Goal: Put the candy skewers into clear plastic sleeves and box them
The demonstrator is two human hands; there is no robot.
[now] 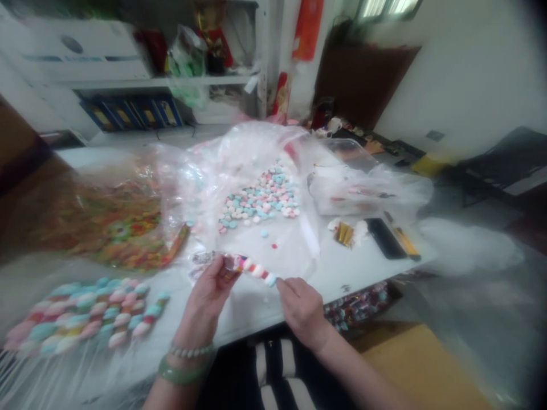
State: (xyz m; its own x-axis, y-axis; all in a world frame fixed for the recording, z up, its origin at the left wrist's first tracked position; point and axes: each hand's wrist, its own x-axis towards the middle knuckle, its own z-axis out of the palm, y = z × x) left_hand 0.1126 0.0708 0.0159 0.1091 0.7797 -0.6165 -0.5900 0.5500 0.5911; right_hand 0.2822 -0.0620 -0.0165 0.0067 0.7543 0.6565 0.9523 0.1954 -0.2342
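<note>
My left hand [215, 280] pinches a clear printed plastic sleeve [207, 258] that lies around one end of a candy skewer [256, 270]. White, red and pale blue pieces sit in a row along the skewer. At its blue end my right hand [301, 310] is closed, apparently on the stick, which the fingers hide. Beyond the hands, an open clear bag holds a heap of pink, white and blue candies [267, 196]. Several finished-looking skewers [85, 313] lie side by side on the table at the left, their sticks toward me.
A large clear bag of orange and green gummy candies [128, 233] covers the table's left. At the right lie a black phone [387, 239], a yellow cutter [408, 244], a gold packet [344, 234] and white plastic bags [371, 188]. A cardboard box [423, 364] stands below the table edge.
</note>
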